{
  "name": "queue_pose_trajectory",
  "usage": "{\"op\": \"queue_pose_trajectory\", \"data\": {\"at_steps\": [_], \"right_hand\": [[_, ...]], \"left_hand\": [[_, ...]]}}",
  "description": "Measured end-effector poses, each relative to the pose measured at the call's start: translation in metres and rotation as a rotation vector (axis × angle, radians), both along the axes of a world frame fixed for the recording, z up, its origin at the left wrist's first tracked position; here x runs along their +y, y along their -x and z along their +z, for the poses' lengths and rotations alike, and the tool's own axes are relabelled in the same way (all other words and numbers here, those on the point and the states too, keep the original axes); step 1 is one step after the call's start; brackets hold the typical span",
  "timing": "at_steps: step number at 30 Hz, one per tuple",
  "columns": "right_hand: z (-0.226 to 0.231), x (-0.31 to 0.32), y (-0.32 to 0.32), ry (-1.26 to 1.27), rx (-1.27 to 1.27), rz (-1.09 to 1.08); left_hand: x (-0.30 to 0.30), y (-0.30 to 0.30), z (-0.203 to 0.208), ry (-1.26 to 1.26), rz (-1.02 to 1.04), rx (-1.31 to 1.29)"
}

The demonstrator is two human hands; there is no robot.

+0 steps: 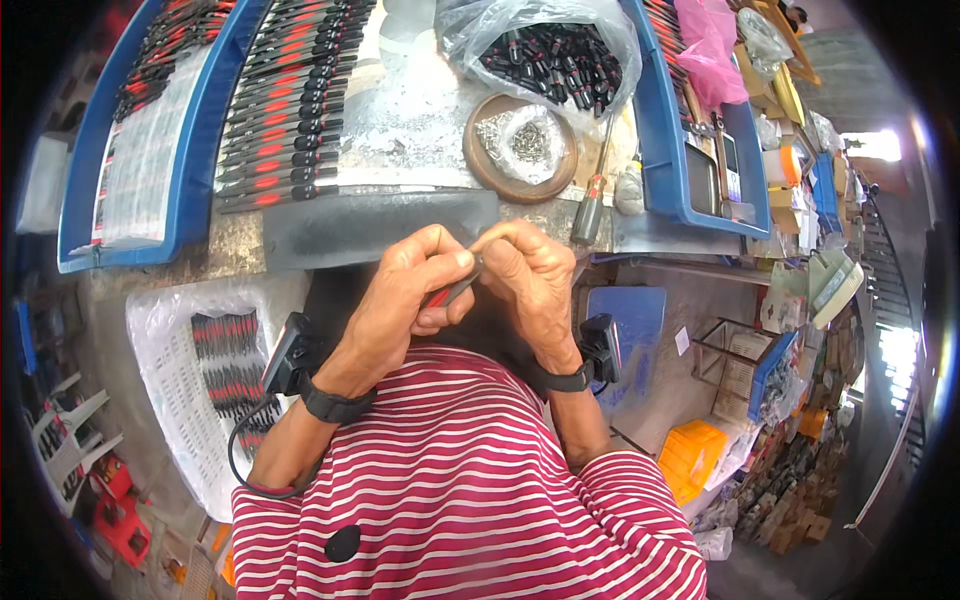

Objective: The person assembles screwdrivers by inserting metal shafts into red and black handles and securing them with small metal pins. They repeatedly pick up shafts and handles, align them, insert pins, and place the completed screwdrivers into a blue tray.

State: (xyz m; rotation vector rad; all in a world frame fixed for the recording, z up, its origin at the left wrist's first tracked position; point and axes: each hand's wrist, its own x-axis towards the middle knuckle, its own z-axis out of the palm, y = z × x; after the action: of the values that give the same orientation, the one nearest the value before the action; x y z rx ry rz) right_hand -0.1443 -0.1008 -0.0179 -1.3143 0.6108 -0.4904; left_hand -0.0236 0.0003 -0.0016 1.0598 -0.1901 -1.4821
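My left hand (417,285) is closed around a slim black-and-red handled piece (446,292), held in front of my chest just off the table's near edge. My right hand (527,280) pinches with thumb and forefinger at the upper end of that piece. Whatever is between those right fingertips is too small to make out. Beyond the hands, a round brown dish (478,172) carries a plastic bag of tiny metal parts (533,143). To its right lies a screwdriver (590,212) with a dark, red-marked handle.
Long rows of black-and-red pieces (275,150) lie at left beside a blue tray (190,190). A clear bag of black parts (560,65) stands at the back. Another blue tray (690,205) is at right. Below left is a white basket (180,390) of similar pieces.
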Motion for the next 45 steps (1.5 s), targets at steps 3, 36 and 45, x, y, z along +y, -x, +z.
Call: {"op": "queue_pose_trajectory", "data": {"at_steps": [3,36,45], "right_hand": [[0.010,-0.013,0.005,0.017,0.080,0.062],[-0.018,-0.086,-0.033,0.892,0.362,-0.234],[-0.011,-0.080,-0.030,0.836,0.234,-0.216]], "left_hand": [[0.000,0.000,-0.002,0.018,0.021,-0.038],[-0.002,-0.008,0.000,0.108,0.055,-0.233],[-0.004,-0.007,0.000,0.089,0.068,-0.277]]}}
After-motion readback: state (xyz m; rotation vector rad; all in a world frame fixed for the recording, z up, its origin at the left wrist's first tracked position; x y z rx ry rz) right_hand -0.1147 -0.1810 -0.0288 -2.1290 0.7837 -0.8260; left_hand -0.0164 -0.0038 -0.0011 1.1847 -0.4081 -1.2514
